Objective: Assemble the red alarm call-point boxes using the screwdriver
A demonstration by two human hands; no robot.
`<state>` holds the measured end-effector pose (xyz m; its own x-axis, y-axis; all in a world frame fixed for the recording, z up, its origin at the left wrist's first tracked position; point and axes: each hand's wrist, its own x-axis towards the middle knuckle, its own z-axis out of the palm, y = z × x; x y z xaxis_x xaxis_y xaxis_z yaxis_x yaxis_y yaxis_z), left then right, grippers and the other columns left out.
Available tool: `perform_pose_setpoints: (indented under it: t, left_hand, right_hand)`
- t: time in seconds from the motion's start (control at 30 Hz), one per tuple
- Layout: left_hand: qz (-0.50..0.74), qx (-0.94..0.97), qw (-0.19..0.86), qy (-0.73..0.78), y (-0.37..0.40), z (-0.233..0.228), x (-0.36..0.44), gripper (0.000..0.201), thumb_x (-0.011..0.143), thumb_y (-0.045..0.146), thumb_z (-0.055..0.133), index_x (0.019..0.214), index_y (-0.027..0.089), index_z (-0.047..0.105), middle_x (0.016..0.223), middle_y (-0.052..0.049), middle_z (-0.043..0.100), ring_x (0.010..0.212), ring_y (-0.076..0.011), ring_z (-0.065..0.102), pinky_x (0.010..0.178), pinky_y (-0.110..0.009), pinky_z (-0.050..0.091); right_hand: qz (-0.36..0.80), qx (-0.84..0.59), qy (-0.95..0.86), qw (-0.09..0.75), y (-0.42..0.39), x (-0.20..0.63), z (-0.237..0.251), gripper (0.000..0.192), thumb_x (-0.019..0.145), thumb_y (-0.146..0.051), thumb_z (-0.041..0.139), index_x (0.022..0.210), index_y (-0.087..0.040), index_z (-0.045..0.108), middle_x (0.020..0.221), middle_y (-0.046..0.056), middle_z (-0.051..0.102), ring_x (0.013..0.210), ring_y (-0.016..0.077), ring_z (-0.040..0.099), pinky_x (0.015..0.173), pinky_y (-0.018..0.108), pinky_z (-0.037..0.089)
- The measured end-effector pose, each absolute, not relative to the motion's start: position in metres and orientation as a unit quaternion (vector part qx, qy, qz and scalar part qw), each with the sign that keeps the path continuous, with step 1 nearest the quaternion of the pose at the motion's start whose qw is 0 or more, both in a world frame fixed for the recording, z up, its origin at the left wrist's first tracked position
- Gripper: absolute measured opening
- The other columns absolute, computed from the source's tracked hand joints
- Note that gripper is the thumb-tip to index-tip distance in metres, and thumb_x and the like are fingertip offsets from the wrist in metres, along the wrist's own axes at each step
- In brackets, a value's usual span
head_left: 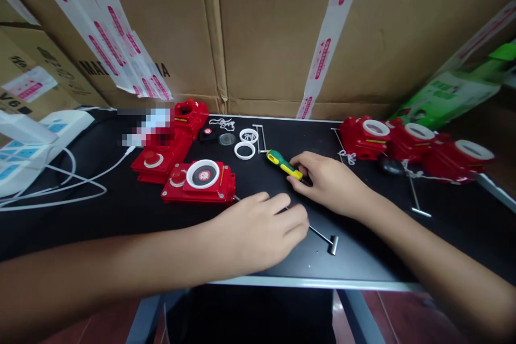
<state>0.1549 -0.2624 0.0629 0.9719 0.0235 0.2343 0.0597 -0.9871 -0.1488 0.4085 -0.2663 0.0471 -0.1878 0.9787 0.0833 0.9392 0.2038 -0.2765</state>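
Note:
My right hand [327, 180] is closed on a screwdriver [282, 164] with a green and yellow handle, which lies on the black table [121, 209]. My left hand [262, 228] rests on the table near the front edge, fingers curled over a small metal hammer [325, 237] whose head sticks out to the right. A red alarm box [199, 180] with a white ring on its face lies just left of my left hand.
More red boxes [161, 156] are stacked at the back left, and three [411, 142] sit at the right. White rings [245, 149], a glass disc [227, 139] and a second metal hammer [415, 199] lie around. White cables [60, 183] trail left. Cardboard boxes [262, 32] form the back wall.

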Motion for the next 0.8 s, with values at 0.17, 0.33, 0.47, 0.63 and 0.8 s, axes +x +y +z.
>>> perform_pose_setpoints:
  t: [0.17, 0.33, 0.47, 0.63, 0.8]
  left_hand:
    - [-0.068, -0.996, 0.042, -0.032, -0.261, 0.044, 0.160, 0.034, 0.109, 0.014, 0.056, 0.143, 0.016, 0.062, 0.112, -0.009, 0.074, 0.093, -0.0266, 0.073, 0.070, -0.039, 0.058]
    - [-0.079, -0.992, 0.089, -0.030, -0.260, 0.053, 0.154, 0.017, 0.106, 0.012, 0.060, 0.121, 0.016, 0.068, 0.100, -0.008, 0.072, 0.083, -0.0262, 0.072, 0.065, -0.037, 0.056]
    - [-0.105, -0.986, 0.132, 0.009, -0.257, 0.057, 0.148, 0.013, 0.106, 0.013, 0.059, 0.112, 0.014, 0.070, 0.093, -0.008, 0.071, 0.081, -0.0249, 0.070, 0.067, -0.036, 0.054]
    - [-0.132, -0.983, 0.129, 0.011, -0.251, 0.054, 0.140, 0.015, 0.103, 0.007, 0.057, 0.106, 0.013, 0.071, 0.090, -0.009, 0.071, 0.083, -0.0245, 0.069, 0.072, -0.036, 0.054]
    - [-0.122, -0.987, 0.104, -0.010, -0.252, 0.056, 0.134, 0.013, 0.101, 0.008, 0.059, 0.096, 0.015, 0.069, 0.090, -0.008, 0.070, 0.082, -0.0254, 0.068, 0.070, -0.037, 0.053]
  right_hand:
    - [0.077, -0.627, -0.765, 0.123, -0.272, 0.413, 0.046, 0.036, 0.100, -0.039, 0.066, 0.129, -0.018, 0.068, 0.104, 0.006, 0.072, 0.081, 0.0226, 0.071, 0.070, 0.036, 0.052]
    - [0.008, -0.601, -0.785, 0.153, -0.278, 0.411, 0.045, 0.049, 0.101, -0.034, 0.067, 0.145, -0.014, 0.059, 0.126, 0.014, 0.067, 0.093, 0.0265, 0.075, 0.066, 0.037, 0.058]
    - [0.010, -0.525, -0.825, 0.209, -0.283, 0.404, 0.048, 0.030, 0.106, -0.025, 0.060, 0.134, -0.017, 0.067, 0.122, 0.012, 0.068, 0.090, 0.0218, 0.072, 0.069, 0.034, 0.059]
    - [0.039, -0.452, -0.868, 0.202, -0.293, 0.392, 0.050, 0.024, 0.106, -0.028, 0.063, 0.124, -0.015, 0.072, 0.105, 0.008, 0.073, 0.086, 0.0209, 0.072, 0.076, 0.035, 0.057]
    - [0.040, -0.493, -0.856, 0.149, -0.295, 0.380, 0.042, 0.019, 0.111, -0.026, 0.056, 0.112, -0.015, 0.072, 0.106, 0.009, 0.076, 0.085, 0.0213, 0.072, 0.074, 0.035, 0.054]
